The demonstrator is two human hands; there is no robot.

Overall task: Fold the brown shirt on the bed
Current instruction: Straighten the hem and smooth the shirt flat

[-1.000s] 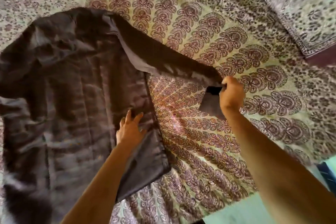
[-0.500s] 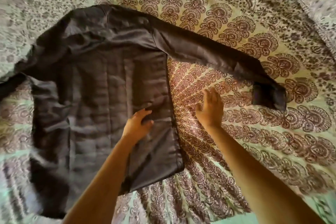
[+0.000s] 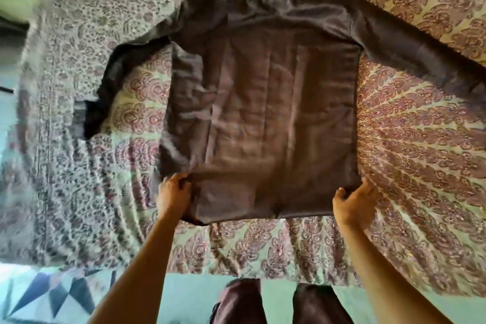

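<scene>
The brown shirt [image 3: 265,113] lies flat on the bed [image 3: 410,166], back side up, collar at the far end and both sleeves spread out to the sides. My left hand [image 3: 172,196] pinches the near left corner of its hem, bunching the cloth there. My right hand [image 3: 355,202] holds the near right corner of the hem, fingers curled around the edge. The right sleeve runs off the frame's right edge.
A patterned bedspread [image 3: 79,166] covers the whole bed, and its near edge [image 3: 236,271] hangs just in front of my legs [image 3: 278,305]. A tiled floor with blue triangles [image 3: 44,297] shows at the lower left.
My right hand let go of the right sleeve cuff, which now lies spread on the bed. Both hands moved down to the hem corners. The view shifted so the shirt is centred.
</scene>
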